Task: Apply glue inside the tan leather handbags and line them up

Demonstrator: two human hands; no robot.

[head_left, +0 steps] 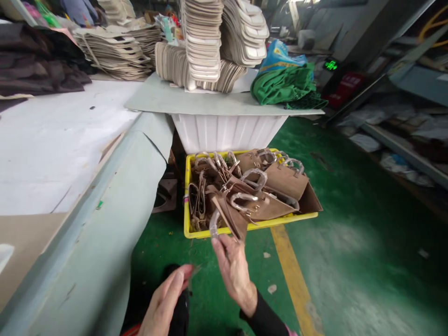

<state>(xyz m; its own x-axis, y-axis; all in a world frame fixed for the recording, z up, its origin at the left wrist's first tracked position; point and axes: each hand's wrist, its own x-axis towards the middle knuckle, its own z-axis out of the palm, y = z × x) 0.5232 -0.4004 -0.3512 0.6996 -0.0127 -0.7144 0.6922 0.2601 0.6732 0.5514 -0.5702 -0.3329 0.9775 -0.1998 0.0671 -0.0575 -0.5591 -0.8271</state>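
Note:
A yellow tray (188, 196) on the green floor holds several brown leather bag pieces (280, 179) with wrapped handles. My right hand (234, 270) reaches to the tray's near edge, its fingers closed on the nearest brown bag piece (231, 219) by its handle. My left hand (167, 298) hovers lower left, above my lap, fingers pinched together on something small that I cannot make out.
A grey-covered worktable (105, 196) runs along the left. A white bin (224, 130) under a grey board carries stacks of beige cut pieces (203, 42) and a green cloth bag (283, 84). A yellow floor line (294, 280) passes right of my arm. Shelving stands at far right.

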